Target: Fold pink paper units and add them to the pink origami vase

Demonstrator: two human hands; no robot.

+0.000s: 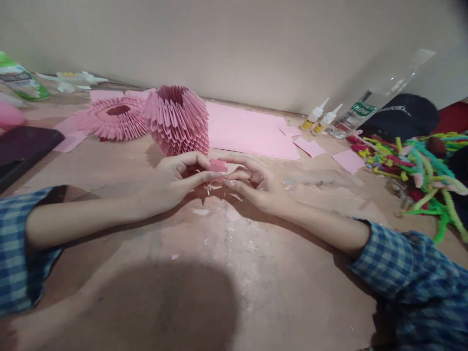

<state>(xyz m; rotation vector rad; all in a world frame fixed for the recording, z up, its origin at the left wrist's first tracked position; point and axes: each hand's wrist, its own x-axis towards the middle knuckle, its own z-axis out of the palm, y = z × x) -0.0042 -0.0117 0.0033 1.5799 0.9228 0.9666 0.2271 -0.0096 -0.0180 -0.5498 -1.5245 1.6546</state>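
My left hand (174,178) and my right hand (252,184) meet at the middle of the table, both pinching a small folded pink paper piece (218,166) between fingertips. Just behind my hands stands a pink modular-origami vase shape (178,119) built of many folded pieces. To its left lies a flat pink origami ring (114,117). Both forearms rest on the wooden table (226,253), sleeves blue checked.
Large pink paper sheet (248,130) and small pink squares (310,146) lie behind my hands. Two glue bottles (320,119), a clear plastic bottle (373,97) and a heap of coloured pipe cleaners (417,165) sit at right. A dark tablet (22,148) lies at left.
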